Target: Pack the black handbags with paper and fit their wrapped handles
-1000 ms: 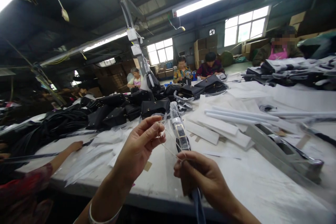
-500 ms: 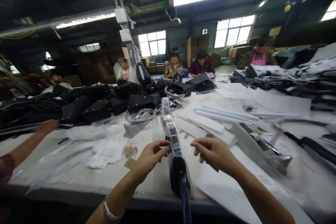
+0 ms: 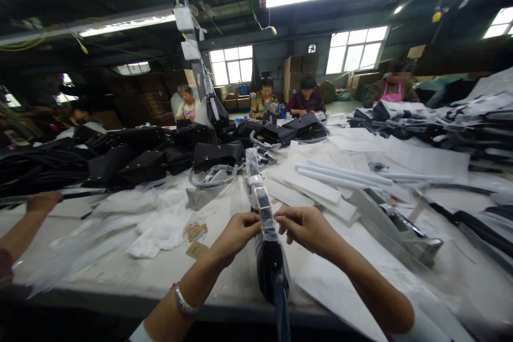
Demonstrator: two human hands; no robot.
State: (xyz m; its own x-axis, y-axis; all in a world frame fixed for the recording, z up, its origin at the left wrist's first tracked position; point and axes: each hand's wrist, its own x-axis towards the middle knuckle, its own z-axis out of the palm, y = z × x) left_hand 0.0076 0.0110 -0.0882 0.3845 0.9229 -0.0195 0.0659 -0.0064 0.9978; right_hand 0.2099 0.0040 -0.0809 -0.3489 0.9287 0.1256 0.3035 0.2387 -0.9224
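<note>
A black handbag stands end-on at the table's front edge, its dark strap hanging down over the side. Rising from it is a handle strap wrapped in clear plastic, with a gold-framed buckle. My left hand is closed at the wrapped strap's left side, thumb and forefinger pinching its edge. On the other side, my right hand has its fingertips pinched together against the wrap. Whatever is between those right fingertips is too small to make out.
Black handbags are piled along the back and left. White foam sheets and a grey tape dispenser lie right. Crumpled white wrapping and brown tags lie left. A co-worker's hand reaches in at far left.
My right hand has moved left, from apart to touching the wrapped strap. My left fingers have closed in on its edge. The co-worker's hand at far left has shifted further left.
</note>
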